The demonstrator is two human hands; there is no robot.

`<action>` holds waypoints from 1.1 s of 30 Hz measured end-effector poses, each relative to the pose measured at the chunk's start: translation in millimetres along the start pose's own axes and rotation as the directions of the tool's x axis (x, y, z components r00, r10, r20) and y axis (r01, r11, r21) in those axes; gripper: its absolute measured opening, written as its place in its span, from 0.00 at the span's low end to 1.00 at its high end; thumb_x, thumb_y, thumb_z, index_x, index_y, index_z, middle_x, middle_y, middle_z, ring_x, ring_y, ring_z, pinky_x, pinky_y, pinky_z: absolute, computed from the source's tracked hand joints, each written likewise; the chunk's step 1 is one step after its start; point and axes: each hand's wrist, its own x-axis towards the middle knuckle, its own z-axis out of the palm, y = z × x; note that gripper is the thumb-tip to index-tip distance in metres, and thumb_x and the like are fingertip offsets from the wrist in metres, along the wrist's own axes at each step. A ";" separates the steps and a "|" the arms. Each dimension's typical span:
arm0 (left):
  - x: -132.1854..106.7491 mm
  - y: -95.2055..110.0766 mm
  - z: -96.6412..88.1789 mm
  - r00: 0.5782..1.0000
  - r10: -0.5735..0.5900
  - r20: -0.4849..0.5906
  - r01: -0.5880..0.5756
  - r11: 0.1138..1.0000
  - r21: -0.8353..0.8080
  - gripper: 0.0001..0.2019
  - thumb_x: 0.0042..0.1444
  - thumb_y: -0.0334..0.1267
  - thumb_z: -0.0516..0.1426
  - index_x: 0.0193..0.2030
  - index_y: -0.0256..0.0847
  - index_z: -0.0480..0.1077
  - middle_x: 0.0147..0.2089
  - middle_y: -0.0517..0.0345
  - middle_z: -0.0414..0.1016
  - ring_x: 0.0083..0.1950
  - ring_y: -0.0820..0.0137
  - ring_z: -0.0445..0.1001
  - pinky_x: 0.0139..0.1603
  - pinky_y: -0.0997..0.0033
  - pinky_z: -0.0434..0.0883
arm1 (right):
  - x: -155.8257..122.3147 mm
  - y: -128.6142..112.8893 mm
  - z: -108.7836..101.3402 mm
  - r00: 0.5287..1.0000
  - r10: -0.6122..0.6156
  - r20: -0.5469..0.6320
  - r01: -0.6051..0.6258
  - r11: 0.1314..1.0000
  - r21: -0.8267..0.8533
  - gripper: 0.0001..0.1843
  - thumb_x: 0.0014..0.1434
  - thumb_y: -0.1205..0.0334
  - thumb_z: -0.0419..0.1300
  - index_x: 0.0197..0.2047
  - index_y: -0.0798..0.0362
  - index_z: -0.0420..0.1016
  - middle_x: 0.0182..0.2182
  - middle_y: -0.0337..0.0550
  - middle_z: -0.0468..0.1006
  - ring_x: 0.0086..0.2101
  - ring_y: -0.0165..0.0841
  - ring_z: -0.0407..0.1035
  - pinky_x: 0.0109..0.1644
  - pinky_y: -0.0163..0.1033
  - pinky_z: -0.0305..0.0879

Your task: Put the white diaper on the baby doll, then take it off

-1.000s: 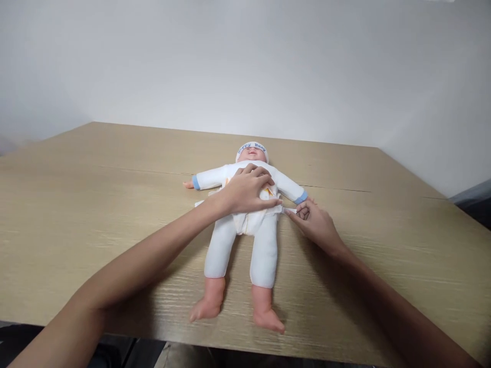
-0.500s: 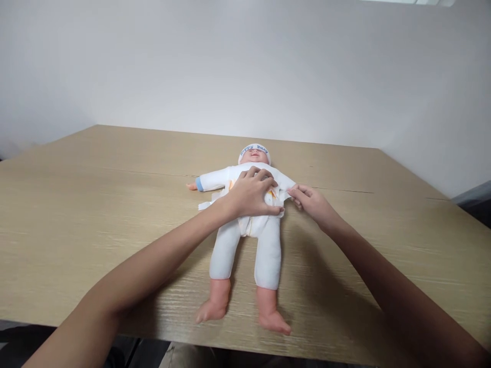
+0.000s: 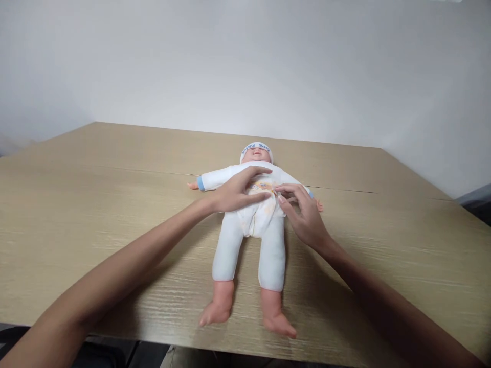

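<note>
Right hand [image 3: 304,219] has drawn the diaper tab [image 3: 276,192], seemingly pinched, onto the doll's [image 3: 249,245] belly beside the left hand's [image 3: 235,194] flat, close-set fingers: nearly fastened.

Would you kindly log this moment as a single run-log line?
left hand: flat on diaper front | right hand: pinching diaper waist edge | baby doll: supine on wooden table

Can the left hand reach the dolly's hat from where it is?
Probably yes. The left hand lies on the chest of the doll, just below the hat, and nothing shows between them. The right hand is lower, at the doll's waist.
</note>
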 end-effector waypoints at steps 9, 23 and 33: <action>-82.7 -40.1 -27.9 0.981 -0.104 -0.163 0.138 0.968 0.209 0.17 0.78 0.49 0.53 0.66 0.49 0.74 0.70 0.49 0.77 0.73 0.55 0.73 0.77 0.47 0.66 | -11.0 1.7 -1.1 0.972 -0.215 0.099 0.232 0.949 -0.212 0.24 0.80 0.53 0.55 0.74 0.44 0.73 0.69 0.51 0.77 0.69 0.50 0.69 0.75 0.63 0.62; -96.6 -71.7 -38.1 0.857 -0.483 -0.177 0.514 0.815 0.267 0.16 0.61 0.53 0.62 0.32 0.45 0.66 0.36 0.52 0.75 0.43 0.55 0.72 0.47 0.57 0.70 | 57.7 -65.7 47.3 0.924 -0.150 0.353 0.308 0.837 -0.452 0.15 0.73 0.51 0.64 0.56 0.48 0.84 0.46 0.49 0.79 0.43 0.45 0.76 0.51 0.50 0.72; -54.7 -30.9 -50.2 0.838 -0.528 -0.138 0.491 0.840 -0.230 0.23 0.66 0.55 0.60 0.26 0.43 0.63 0.28 0.61 0.64 0.32 0.69 0.63 0.37 0.65 0.63 | 69.1 -71.4 54.8 0.931 0.034 0.363 0.162 0.853 -0.497 0.16 0.67 0.50 0.69 0.54 0.46 0.84 0.48 0.47 0.85 0.48 0.48 0.79 0.45 0.47 0.68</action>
